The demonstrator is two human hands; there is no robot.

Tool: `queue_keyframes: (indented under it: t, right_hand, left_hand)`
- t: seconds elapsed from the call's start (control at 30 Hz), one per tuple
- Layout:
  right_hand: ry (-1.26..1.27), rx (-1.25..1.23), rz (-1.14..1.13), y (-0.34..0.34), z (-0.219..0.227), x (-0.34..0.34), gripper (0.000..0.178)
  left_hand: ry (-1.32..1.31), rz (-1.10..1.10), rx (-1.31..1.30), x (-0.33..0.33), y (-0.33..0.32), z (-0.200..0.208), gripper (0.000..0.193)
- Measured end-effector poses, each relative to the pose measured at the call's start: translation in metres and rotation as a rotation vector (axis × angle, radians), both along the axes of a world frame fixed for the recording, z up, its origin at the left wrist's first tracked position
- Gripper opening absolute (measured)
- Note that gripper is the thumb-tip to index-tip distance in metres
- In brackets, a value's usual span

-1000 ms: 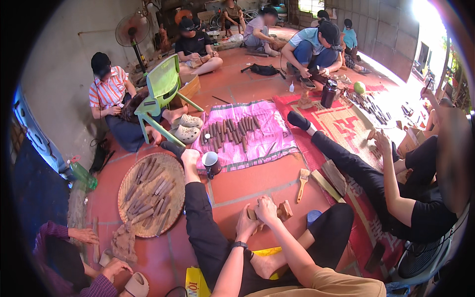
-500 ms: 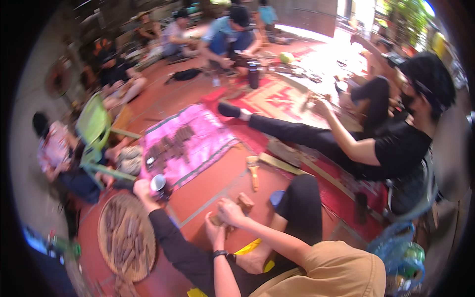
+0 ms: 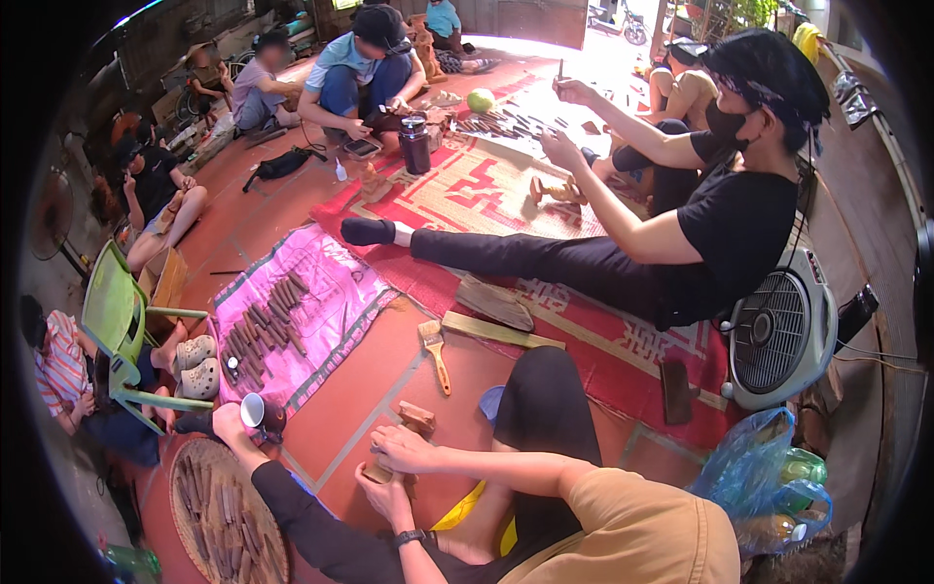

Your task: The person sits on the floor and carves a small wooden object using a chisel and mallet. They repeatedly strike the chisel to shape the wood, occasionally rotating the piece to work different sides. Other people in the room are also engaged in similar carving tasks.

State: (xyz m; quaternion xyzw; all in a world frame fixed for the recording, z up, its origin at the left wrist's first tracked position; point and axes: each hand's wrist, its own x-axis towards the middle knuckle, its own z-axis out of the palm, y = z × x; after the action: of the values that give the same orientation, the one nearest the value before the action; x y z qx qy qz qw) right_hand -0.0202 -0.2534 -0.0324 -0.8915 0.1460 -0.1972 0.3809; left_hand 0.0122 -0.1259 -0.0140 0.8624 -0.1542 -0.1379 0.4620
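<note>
My left hand (image 3: pixel 387 496), with a dark watch on its wrist, is closed around a small tan-brown block (image 3: pixel 377 473) low over the tiled floor. My right hand (image 3: pixel 403 449) is closed just above it, fingers curled over the block's far side. What lies within those fingers is hidden. Beyond the right hand a reddish-brown wooden block (image 3: pixel 417 419) rests on the floor. A flat brush (image 3: pixel 435 356) with a wooden handle lies farther off, and a blue dish (image 3: pixel 492 403) sits partly behind my right knee.
A mug (image 3: pixel 254 412) stands by my left foot, near a round woven tray (image 3: pixel 182 521) of dark wooden sticks. More sticks lie on a pink cloth (image 3: pixel 331 343). At right are a co-worker's outstretched leg, a box fan (image 3: pixel 783 336) and a blue plastic bag (image 3: pixel 741 467).
The whole view has shifted and become sharper. The co-worker at right has raised a hand with a thin stick in it. My hands stay together at the small block.
</note>
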Motion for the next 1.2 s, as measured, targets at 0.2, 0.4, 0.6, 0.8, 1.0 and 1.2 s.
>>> queue_keyframes:
  t: [0.2, 0.4, 0.6, 0.8, 1.0, 1.2]
  right_hand:
    - [-0.074, 0.127, 0.108, -0.012, 0.003, -0.005, 0.018]
    - [0.026, 0.138, 0.077, -0.013, -0.004, 0.001, 0.017]
    - [0.111, 0.114, 0.142, -0.013, 0.008, -0.001, 0.015]
    - [0.1, 0.212, 0.089, -0.017, 0.003, 0.011, 0.013]
    - [0.084, 0.306, 0.135, -0.017, 0.006, 0.014, 0.013]
    - [0.069, 0.066, 0.019, -0.008, -0.006, 0.016, 0.012]
  left_hand:
    - [0.042, -0.006, -0.016, 0.0, -0.006, -0.002, 0.077]
    - [-0.16, -0.175, -0.06, 0.012, 0.0, -0.024, 0.076]
    - [0.071, -0.256, -0.034, 0.018, 0.003, 0.01, 0.07]
    - [0.085, -0.271, -0.01, 0.019, 0.002, 0.007, 0.072]
    - [0.031, -0.24, 0.002, 0.023, 0.006, -0.002, 0.074]
    - [0.079, -0.25, -0.007, 0.018, 0.002, 0.005, 0.073]
